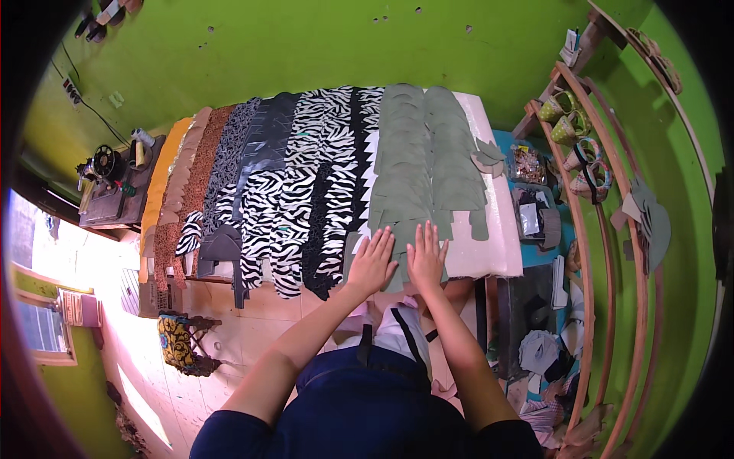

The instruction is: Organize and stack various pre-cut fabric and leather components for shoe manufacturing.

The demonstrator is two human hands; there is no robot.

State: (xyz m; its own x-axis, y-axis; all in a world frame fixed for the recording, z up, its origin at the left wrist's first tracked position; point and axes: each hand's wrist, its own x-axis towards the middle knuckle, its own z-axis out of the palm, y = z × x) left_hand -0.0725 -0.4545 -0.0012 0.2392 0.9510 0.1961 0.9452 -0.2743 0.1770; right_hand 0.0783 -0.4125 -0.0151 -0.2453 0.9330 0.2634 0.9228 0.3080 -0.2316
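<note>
Both of my arms reach forward to the near edge of a table covered with overlapping rows of cut pieces. My left hand lies flat, fingers stretched, on the near end of a row of grey-green cut pieces. Beside it, my right hand is also flat with fingers spread, touching the same grey-green pieces near the second row. Left of my hands run zebra-striped pieces and a black row. Neither hand grips anything.
Brown pieces and orange pieces cover the table's left end. A sewing machine stands beyond it. At right are plastic containers and a wooden rack with small shoes. A patterned stool stands on the floor.
</note>
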